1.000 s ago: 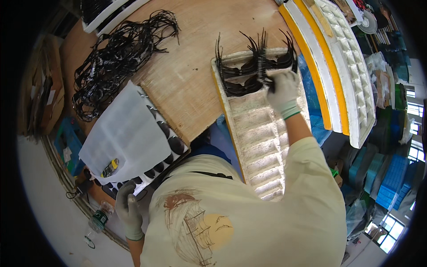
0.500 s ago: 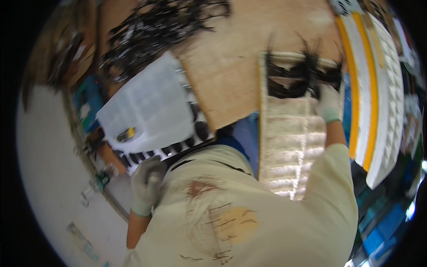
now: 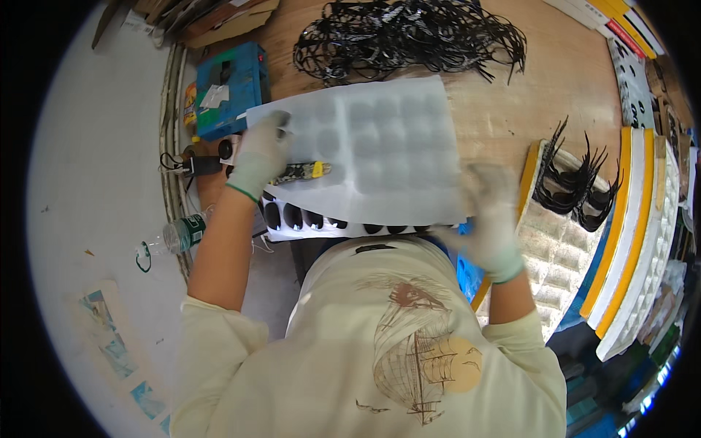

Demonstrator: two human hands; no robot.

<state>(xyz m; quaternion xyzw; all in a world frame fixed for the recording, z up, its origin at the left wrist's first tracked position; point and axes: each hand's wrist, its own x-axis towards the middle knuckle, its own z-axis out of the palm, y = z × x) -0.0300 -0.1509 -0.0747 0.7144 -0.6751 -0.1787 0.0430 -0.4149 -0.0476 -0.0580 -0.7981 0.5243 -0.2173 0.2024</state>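
Note:
A translucent white sheet (image 3: 401, 171) covers a white panel of dark oval pieces (image 3: 293, 216), several of which show along its front edge. My gloved left hand (image 3: 261, 155) is at the sheet's left edge with its fingers curled; what they hold, if anything, is hidden. Beside it, a dark and yellow cutter-like tool (image 3: 305, 171) lies on the sheet. My gloved right hand (image 3: 491, 219), smeared by motion, is at the sheet's right edge. Further right, black strips (image 3: 577, 186) drape over the far end of a pale moulded tray (image 3: 562, 252) with rows of hollows.
A tangle of black strips (image 3: 409, 40) lies at the back of the wooden table (image 3: 504, 109). At the left are a blue box (image 3: 237, 91) and a clear plastic bottle (image 3: 179, 235). White and yellow stacked trays (image 3: 631, 233) stand at the far right.
My right hand has left the black strips on the tray and come to the sheet's right edge. My left hand has risen from beside my body to the sheet's left edge. The view has turned.

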